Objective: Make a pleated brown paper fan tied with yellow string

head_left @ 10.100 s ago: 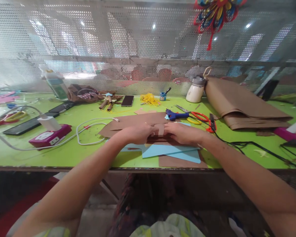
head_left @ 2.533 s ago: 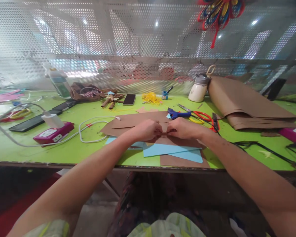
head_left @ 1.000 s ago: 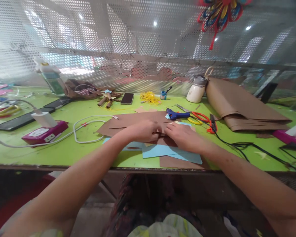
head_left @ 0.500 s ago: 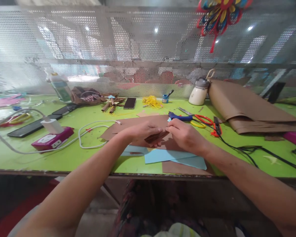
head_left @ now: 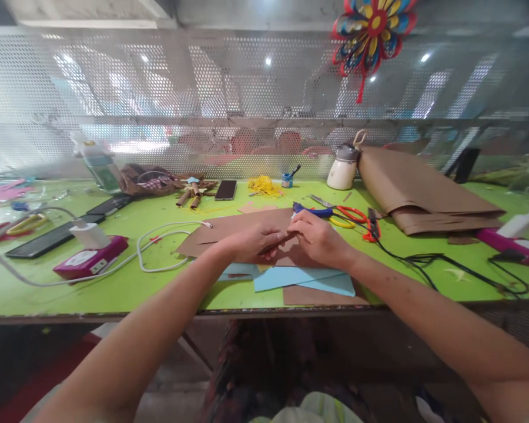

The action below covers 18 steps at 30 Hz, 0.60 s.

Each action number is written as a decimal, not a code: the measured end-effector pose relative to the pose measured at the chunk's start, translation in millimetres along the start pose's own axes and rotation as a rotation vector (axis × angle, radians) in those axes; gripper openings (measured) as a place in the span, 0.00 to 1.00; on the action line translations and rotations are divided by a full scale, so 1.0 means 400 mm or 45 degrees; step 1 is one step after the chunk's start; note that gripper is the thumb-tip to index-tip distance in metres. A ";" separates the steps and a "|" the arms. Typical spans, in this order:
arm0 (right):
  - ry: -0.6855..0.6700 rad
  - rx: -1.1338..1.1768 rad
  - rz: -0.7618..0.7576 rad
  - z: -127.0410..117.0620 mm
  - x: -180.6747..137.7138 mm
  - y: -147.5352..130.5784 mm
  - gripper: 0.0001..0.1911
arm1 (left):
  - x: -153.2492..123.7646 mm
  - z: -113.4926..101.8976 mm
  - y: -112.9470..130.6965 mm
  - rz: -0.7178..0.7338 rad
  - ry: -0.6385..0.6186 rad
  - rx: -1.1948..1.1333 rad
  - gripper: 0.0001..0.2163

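Frame centre: our left hand [head_left: 253, 242] and right hand [head_left: 321, 239], fingers curled in, both pinch a small brown paper piece [head_left: 286, 239] over brown sheets [head_left: 229, 226] on the green table [head_left: 127, 282].

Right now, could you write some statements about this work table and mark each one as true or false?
1. The left hand and the right hand both pinch the small brown paper piece. True.
2. The blue glue gun lies at the left end of the table. False: it lies just behind the right hand.
3. The white jug stands beside the stack of brown paper. True.
4. The table top is red. False: it is green.
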State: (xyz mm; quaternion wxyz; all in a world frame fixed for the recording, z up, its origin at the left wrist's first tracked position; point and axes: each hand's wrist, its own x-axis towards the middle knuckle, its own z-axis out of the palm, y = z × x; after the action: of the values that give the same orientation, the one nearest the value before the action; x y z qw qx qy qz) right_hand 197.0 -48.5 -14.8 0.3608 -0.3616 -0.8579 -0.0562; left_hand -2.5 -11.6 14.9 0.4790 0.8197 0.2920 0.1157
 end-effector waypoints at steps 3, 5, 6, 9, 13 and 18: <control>0.053 0.272 0.129 -0.009 0.008 -0.001 0.15 | 0.002 -0.002 -0.004 0.028 0.018 0.043 0.21; 0.037 0.506 0.300 -0.015 0.013 -0.001 0.18 | 0.006 -0.002 -0.012 0.016 -0.002 -0.020 0.21; 0.027 0.619 0.405 -0.018 0.016 -0.001 0.19 | 0.008 -0.001 -0.015 0.004 -0.017 -0.075 0.21; -0.004 0.901 0.725 -0.021 0.023 -0.004 0.18 | 0.016 0.005 -0.022 -0.015 -0.043 -0.192 0.19; -0.111 1.106 0.919 -0.015 0.026 -0.007 0.17 | 0.027 0.018 -0.020 0.039 0.025 -0.063 0.17; -0.025 1.095 0.864 -0.001 0.020 0.007 0.17 | 0.034 0.026 -0.016 0.164 0.237 0.264 0.14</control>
State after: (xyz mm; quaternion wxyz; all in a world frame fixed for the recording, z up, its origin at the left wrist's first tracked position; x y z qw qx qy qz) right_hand 195.3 -41.8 -9.5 0.4660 -0.4384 -0.6420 0.4225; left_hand 10.9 -8.7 2.7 0.3543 0.8675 0.2925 0.1909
